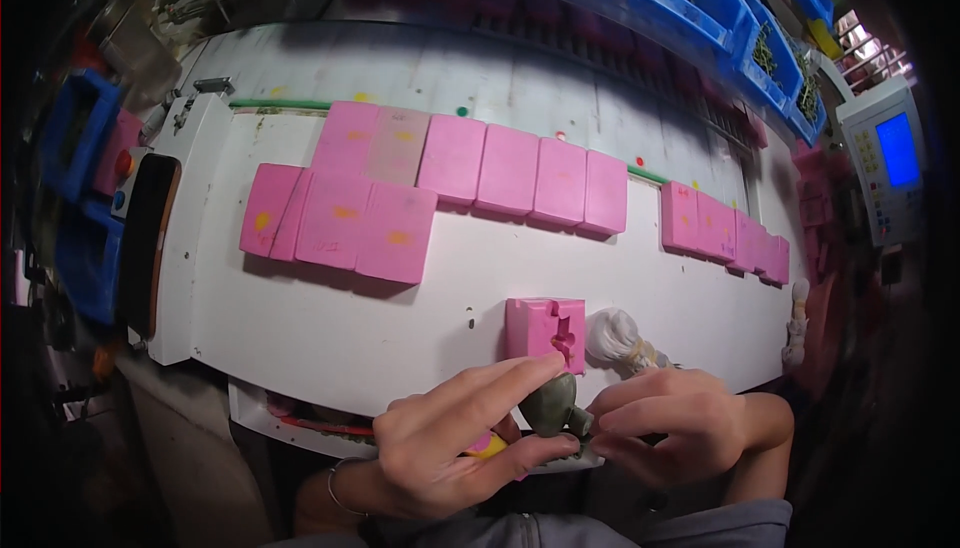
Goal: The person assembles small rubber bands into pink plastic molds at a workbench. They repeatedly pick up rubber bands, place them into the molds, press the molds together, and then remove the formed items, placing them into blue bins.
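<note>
The green piece looks formed, finishing perhaps remains; left hand grasping it above the bench's near edge; right hand bunched at its stub, grip unclear.

Two hands; one green piece; near, one hollowed block. Far row, left: six blocks. Right: one blue-screened device.

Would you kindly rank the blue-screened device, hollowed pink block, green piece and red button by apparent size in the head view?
1. Blue-screened device
2. Hollowed pink block
3. Green piece, though nearness to the camera may enlarge it
4. Red button
</note>
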A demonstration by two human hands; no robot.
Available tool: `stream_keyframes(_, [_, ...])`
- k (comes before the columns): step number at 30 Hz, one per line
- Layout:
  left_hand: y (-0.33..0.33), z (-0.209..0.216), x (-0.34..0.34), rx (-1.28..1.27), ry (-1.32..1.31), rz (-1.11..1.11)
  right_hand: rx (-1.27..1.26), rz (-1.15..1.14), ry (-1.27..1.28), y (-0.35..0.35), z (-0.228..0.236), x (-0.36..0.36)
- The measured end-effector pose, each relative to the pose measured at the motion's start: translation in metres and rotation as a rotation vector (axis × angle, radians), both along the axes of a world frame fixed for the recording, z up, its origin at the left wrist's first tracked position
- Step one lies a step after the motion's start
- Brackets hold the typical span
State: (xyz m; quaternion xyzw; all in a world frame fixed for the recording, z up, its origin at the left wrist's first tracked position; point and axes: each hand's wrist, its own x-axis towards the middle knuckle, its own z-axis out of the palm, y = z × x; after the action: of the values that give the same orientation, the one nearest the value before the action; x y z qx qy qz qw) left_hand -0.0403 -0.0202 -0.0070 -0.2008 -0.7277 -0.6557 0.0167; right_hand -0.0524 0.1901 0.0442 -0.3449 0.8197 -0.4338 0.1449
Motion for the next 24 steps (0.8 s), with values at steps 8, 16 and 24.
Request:
stream_keyframes(8, [0.013,0.005,0.002,-0.058,-0.024,-0.045,-0.07,-0.161,-0.056,0.008,-0.009,0.01])
stream_keyframes(16, [0.022,0.006,0.007,0.017,0.043,-0.102,-0.32,-0.354,0.102,0.002,-0.018,0.018])
stream_keyframes(24, [0.025,0.012,0.024,0.047,-0.067,-0.074,-0.398,-0.412,0.025,0.001,-0.017,0.032])
